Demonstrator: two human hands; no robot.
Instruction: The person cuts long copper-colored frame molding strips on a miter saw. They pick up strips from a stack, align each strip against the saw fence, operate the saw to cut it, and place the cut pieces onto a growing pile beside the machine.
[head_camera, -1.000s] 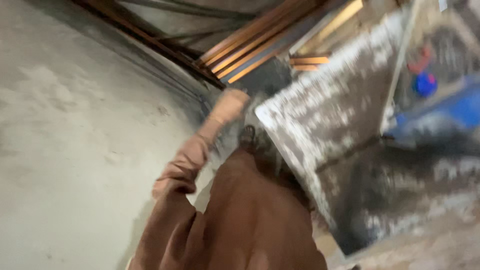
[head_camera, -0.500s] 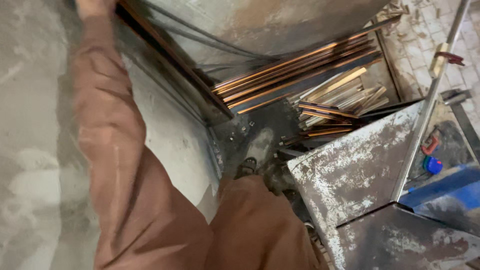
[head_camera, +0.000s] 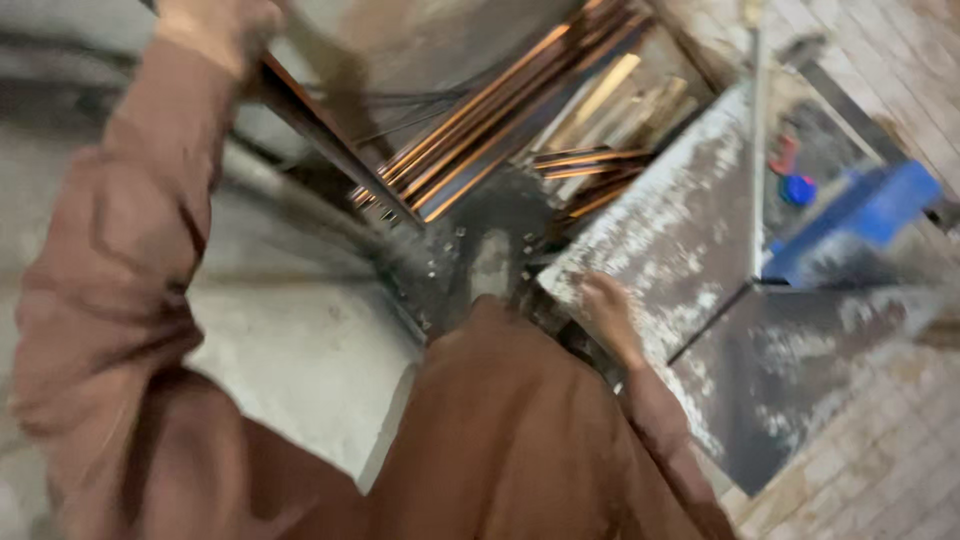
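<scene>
My left hand (head_camera: 215, 30) is raised to the top left on a brown-sleeved arm. It looks bunched at the upper end of a dark metal bar (head_camera: 335, 155) that slants down to the right, but blur hides whether it grips the bar. My right hand (head_camera: 608, 315) lies on the near corner of a grey, white-spattered metal sheet (head_camera: 690, 230), fingers laid on it and holding nothing. My brown garment (head_camera: 520, 440) fills the lower middle of the view.
Several copper-coloured strips (head_camera: 500, 110) lie bundled behind the bar. A second dark, spattered sheet (head_camera: 800, 370) adjoins the first. Blue and red objects (head_camera: 860, 215) sit at the right. There is a pale concrete surface (head_camera: 290, 340) at the left and brick paving (head_camera: 890, 460) at the lower right.
The view swung and my left arm rose from the middle of the picture to the top left. My right hand has come into view on the spattered sheet.
</scene>
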